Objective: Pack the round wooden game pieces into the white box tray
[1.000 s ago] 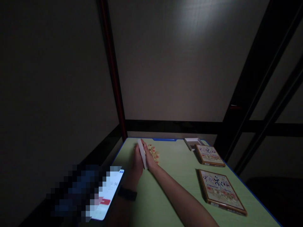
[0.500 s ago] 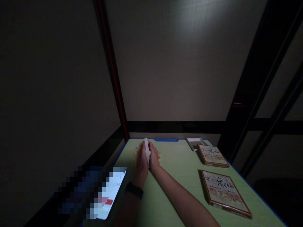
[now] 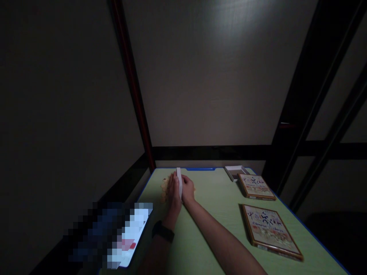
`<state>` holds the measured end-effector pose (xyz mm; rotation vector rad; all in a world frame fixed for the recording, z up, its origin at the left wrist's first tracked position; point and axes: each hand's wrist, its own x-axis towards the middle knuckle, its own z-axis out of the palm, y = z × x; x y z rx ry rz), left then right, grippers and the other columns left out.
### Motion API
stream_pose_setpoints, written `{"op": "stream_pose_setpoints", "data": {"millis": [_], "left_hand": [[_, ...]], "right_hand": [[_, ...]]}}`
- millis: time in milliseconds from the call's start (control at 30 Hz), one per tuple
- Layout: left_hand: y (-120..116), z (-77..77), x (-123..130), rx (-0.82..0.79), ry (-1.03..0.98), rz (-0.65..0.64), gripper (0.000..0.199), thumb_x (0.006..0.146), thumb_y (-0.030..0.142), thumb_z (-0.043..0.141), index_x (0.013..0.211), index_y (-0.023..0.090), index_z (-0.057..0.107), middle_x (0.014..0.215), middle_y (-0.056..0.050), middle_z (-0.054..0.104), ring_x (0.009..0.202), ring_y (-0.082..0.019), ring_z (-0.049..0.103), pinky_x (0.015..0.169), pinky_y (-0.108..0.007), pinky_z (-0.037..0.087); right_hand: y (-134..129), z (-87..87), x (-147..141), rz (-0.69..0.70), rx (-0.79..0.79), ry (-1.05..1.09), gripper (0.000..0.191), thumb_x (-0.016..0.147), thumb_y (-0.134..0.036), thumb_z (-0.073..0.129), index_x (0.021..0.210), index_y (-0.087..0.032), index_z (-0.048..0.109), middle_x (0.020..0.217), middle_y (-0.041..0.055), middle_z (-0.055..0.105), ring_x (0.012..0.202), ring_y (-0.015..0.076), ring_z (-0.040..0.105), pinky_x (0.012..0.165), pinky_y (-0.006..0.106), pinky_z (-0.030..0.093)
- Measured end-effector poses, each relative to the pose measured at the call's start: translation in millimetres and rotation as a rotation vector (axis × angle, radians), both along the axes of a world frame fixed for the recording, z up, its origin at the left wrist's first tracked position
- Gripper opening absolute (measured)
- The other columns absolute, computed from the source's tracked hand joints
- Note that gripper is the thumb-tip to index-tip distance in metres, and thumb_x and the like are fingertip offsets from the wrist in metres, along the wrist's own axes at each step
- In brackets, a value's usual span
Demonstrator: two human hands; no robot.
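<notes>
A shallow white box (image 3: pixel 179 181) stands on edge over the table, its narrow side facing me. My left hand (image 3: pixel 173 193) lies along the box's left face with straight fingers pressed together, steadying it. On the other side my right hand (image 3: pixel 188 189) is closed, its curled fingers against or inside the box; what they hold is hidden. Small pale-tan round pieces (image 3: pixel 164 186) lie in a heap around and behind both hands, mostly covered by them. A dark band (image 3: pixel 163 232) circles my left wrist.
Two flat boxes with Chinese lettering, a near one (image 3: pixel 271 231) and a far one (image 3: pixel 257 186), lie on the right of the green table (image 3: pixel 212 214). An open shallow tray (image 3: pixel 236 172) sits behind them. A lit screen (image 3: pixel 134 236), partly pixelated, is at the left edge.
My right hand's fingers have curled in and drawn slightly away from the white box. My left hand stays against it. The view has shifted a little.
</notes>
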<state>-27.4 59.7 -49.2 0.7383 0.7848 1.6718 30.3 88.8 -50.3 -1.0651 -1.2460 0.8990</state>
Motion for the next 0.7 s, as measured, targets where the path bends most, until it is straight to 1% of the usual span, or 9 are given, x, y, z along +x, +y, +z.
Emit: {"op": "stream_pose_setpoints", "data": {"millis": [67,100,167,233,300,367,500,567,700], "left_hand": [[-8.0,3.3,0.0,0.073,0.106,0.09,0.041,0.081,0.019,0.067,0.12,0.031,0.062,0.157,0.005,0.035,0.151,-0.013,0.01,0.119,-0.021,0.016],[-12.0,5.7,0.2,0.098,0.151,0.099,0.047,0.076,0.015,0.071,0.12,0.031,0.062,0.156,0.004,0.036,0.151,-0.016,0.011,0.12,-0.023,0.015],[-18.7,12.3,1.4,0.102,0.206,0.075,0.061,0.067,0.008,0.076,0.121,0.032,0.063,0.153,0.003,0.042,0.149,-0.02,0.019,0.12,-0.026,0.017],[-22.7,19.4,2.8,0.072,0.219,0.102,0.063,0.064,0.005,0.077,0.119,0.034,0.065,0.147,0.004,0.049,0.147,-0.022,0.027,0.12,-0.029,0.019],[-23.7,24.9,3.4,0.025,0.204,0.178,0.056,0.067,0.007,0.075,0.115,0.034,0.067,0.141,0.004,0.056,0.145,-0.023,0.032,0.12,-0.03,0.021],[-22.4,27.4,1.9,-0.028,0.268,0.27,0.051,0.071,0.009,0.069,0.116,0.033,0.067,0.136,0.003,0.061,0.14,-0.024,0.039,0.119,-0.032,0.026],[-17.7,25.7,-9.3,-0.111,0.641,0.461,0.052,0.078,0.01,0.054,0.127,0.025,0.062,0.133,-0.002,0.064,0.129,-0.022,0.054,0.113,-0.032,0.037],[-16.1,24.4,-16.7,-0.132,0.753,0.521,0.052,0.079,0.009,0.049,0.128,0.021,0.062,0.131,-0.004,0.065,0.124,-0.021,0.058,0.108,-0.03,0.043],[-16.6,23.4,-26.2,-0.142,0.816,0.561,0.049,0.08,0.009,0.046,0.124,0.018,0.064,0.123,-0.006,0.069,0.117,-0.022,0.063,0.103,-0.031,0.048]], "right_hand": [[-3.2,1.1,3.5,-0.001,0.02,-0.06,0.037,0.079,-0.033,0.049,0.101,-0.017,0.073,0.1,0.0103,0.075,0.094,0.028,0.066,0.09,0.04,0.051],[-5.2,2.1,5.2,0.0,0.033,-0.091,0.037,0.077,-0.03,0.05,0.102,-0.017,0.073,0.101,0.0097,0.075,0.095,0.0275,0.066,0.091,0.039,0.051],[-9.5,4.2,8.0,-0.004,0.058,-0.152,0.038,0.074,-0.023,0.05,0.104,-0.018,0.073,0.104,0.0093,0.074,0.098,0.0266,0.066,0.093,0.037,0.05],[-12.8,6.1,9.1,-0.018,0.071,-0.211,0.037,0.074,-0.02,0.05,0.103,-0.018,0.074,0.105,0.0096,0.074,0.1,0.0261,0.065,0.094,0.036,0.049],[-14.8,7.5,8.5,-0.04,0.074,-0.268,0.035,0.076,-0.019,0.05,0.101,-0.017,0.074,0.103,0.0104,0.074,0.098,0.0258,0.066,0.094,0.035,0.048],[-15.8,8.2,6.9,-0.065,0.077,-0.32,0.032,0.078,-0.019,0.05,0.099,-0.017,0.074,0.101,0.0108,0.073,0.095,0.0251,0.066,0.092,0.035,0.049],[-18.1,9.1,4.8,-0.11,0.092,-0.4,0.029,0.084,-0.019,0.046,0.094,-0.015,0.073,0.097,0.0111,0.073,0.092,0.0233,0.066,0.088,0.034,0.048],[-21.2,10.0,5.3,-0.126,0.107,-0.428,0.031,0.088,-0.019,0.043,0.093,-0.015,0.073,0.097,0.0112,0.073,0.093,0.0229,0.065,0.089,0.034,0.047],[-32.9,11.5,7.7,-0.083,0.215,-0.527,0.023,0.086,-0.02,0.052,0.094,-0.018,0.073,0.102,0.0084,0.073,0.104,0.023,0.06,0.1,0.036,0.041]]}}
